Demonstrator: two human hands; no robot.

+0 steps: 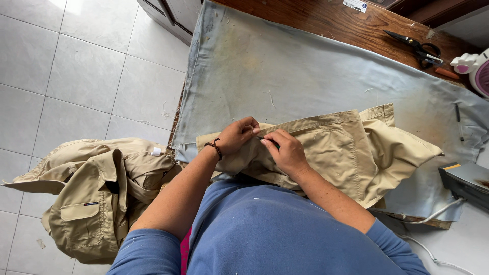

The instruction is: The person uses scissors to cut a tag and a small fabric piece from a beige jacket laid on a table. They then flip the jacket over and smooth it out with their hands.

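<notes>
Khaki garment (336, 147) — spread on a pale blue cloth (285, 71) over the wooden surface (356, 25), near edge, centre. Left hand (237, 136) and right hand (286, 152), both closed in a pinch on its folded top edge, fingertips almost touching; step in hand appears to be creasing or picking at that seam, and the next move likely calls for a steady pinch sliding along it. Also present — scissors (417, 48) far right, second khaki garment (97, 193) heaped near left.

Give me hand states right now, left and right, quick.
Left hand: closed, pinching the top edge of the khaki garment.
Right hand: closed, pinching the same edge just beside the left.
</notes>
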